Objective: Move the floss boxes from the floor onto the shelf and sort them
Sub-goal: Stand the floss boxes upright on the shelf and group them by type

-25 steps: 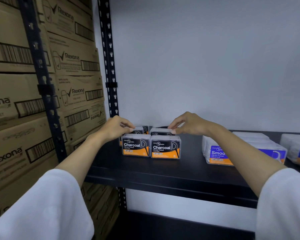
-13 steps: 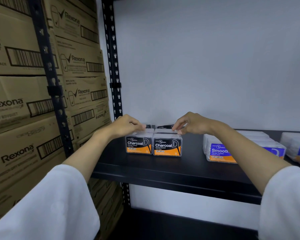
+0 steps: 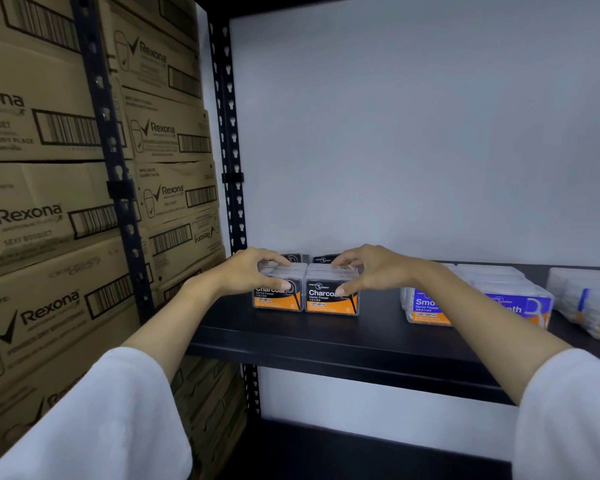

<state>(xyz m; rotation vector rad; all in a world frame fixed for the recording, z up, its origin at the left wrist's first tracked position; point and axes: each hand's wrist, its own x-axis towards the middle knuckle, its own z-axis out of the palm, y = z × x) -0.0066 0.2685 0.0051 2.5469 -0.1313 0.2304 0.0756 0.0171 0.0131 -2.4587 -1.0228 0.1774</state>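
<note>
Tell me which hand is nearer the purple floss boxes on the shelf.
Right. The right hand grips the right-hand charcoal floss box, just left of the purple floss boxes. The left hand grips the left-hand charcoal box, farther left on the shelf.

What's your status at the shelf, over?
Left hand gripping left Charcoal box; right hand gripping right Charcoal box. Both on shelf, side by side. Nothing blocking.

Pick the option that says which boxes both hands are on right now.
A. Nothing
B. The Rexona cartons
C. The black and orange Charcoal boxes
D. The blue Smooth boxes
C: the left hand grips the left Charcoal box and the right hand grips the right Charcoal box, both standing side by side on the shelf.
</note>
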